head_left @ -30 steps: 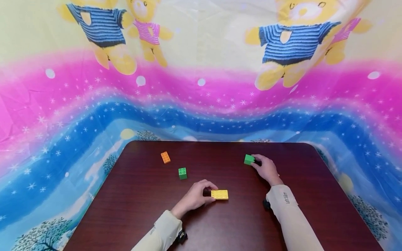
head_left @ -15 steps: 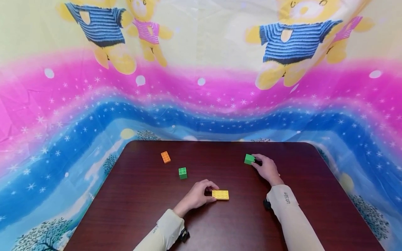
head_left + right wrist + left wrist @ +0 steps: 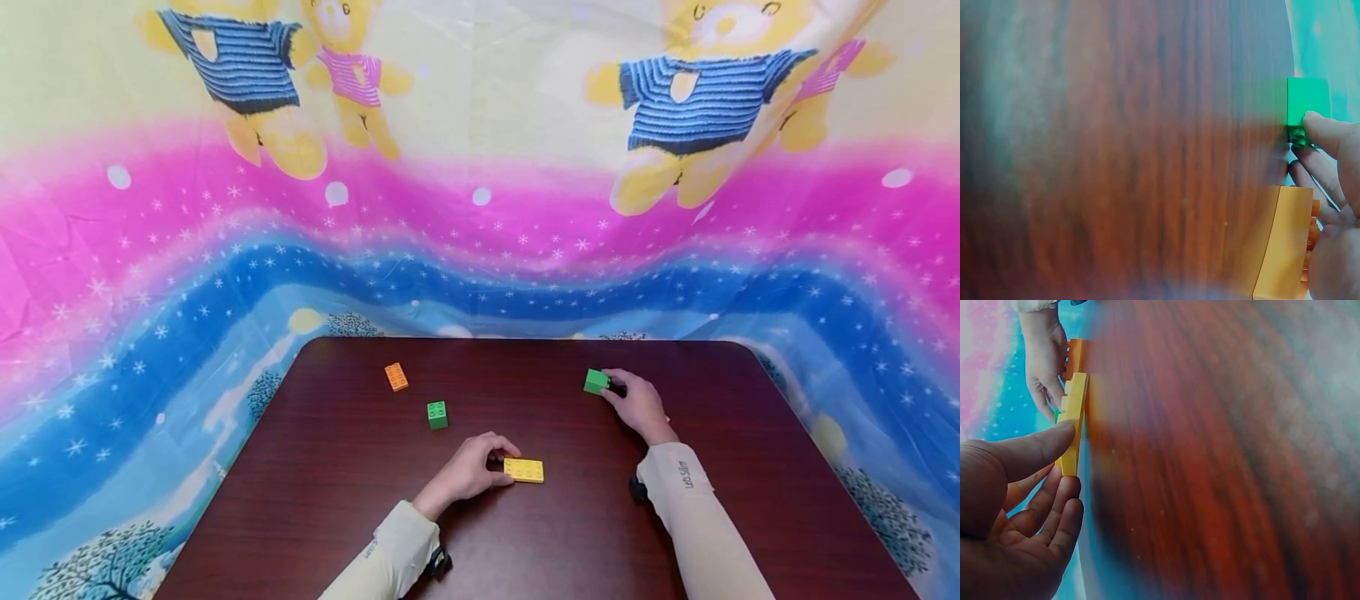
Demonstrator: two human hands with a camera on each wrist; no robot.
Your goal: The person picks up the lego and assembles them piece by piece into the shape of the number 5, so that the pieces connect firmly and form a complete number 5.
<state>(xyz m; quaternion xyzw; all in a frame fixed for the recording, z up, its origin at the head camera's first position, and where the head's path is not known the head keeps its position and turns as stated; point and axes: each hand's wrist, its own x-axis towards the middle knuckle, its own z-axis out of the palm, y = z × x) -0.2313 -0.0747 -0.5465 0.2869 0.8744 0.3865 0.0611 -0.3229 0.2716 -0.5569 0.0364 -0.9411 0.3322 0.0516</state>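
Note:
My left hand (image 3: 467, 468) pinches one end of a flat yellow building brick (image 3: 524, 470) near the middle of the table. In the left wrist view my thumb lies on the studded side of the yellow brick (image 3: 1074, 425), with fingers curled at its near end. Farther back on the right, my right hand (image 3: 637, 403) pinches a green building brick (image 3: 596, 381). The right wrist view shows the green brick (image 3: 1309, 103) lying on its side, studs turned toward my hand. Beside that palm stands an orange brick (image 3: 1285, 244), almost wholly hidden in the head view.
Back left on the dark wooden table (image 3: 570, 542) lie a flat orange brick (image 3: 396, 377) and a second green brick (image 3: 437, 415), studs up. A printed cloth (image 3: 480, 242) with bears hangs behind the table's far edge.
The yellow brick has shifted slightly toward the near side and turned a little in my left hand's grip. My right hand and the green brick have stayed almost still.

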